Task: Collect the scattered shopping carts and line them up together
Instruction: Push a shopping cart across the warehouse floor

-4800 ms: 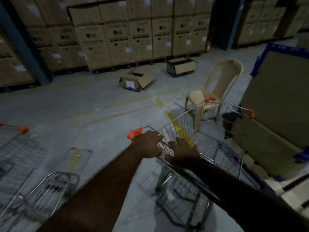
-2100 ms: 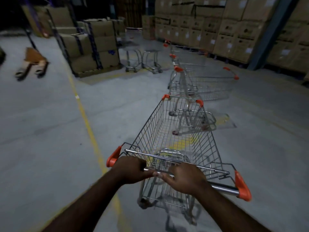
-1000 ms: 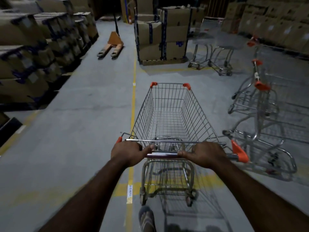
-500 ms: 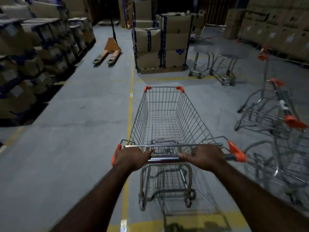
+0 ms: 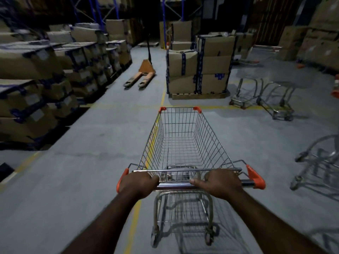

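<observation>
An empty wire shopping cart [image 5: 180,142] with orange corner caps stands straight ahead of me on the grey floor. My left hand [image 5: 138,182] grips the left part of its chrome handle bar and my right hand [image 5: 221,182] grips the right part. Two more carts [image 5: 264,99] lie tipped over on the floor at the far right. Another cart [image 5: 319,165] shows partly at the right edge, blurred.
A pallet of strapped cardboard boxes [image 5: 199,70] stands ahead, just right of the yellow floor line [image 5: 162,97]. An orange pallet jack [image 5: 142,74] lies to its left. Stacked boxes [image 5: 36,83] line the left side, more boxes [image 5: 315,43] the far right.
I have pushed the cart forward along the yellow line; the pallet and jack are nearer. The carts on the right have slid back toward the frame edge. Both hands kept their grip.
</observation>
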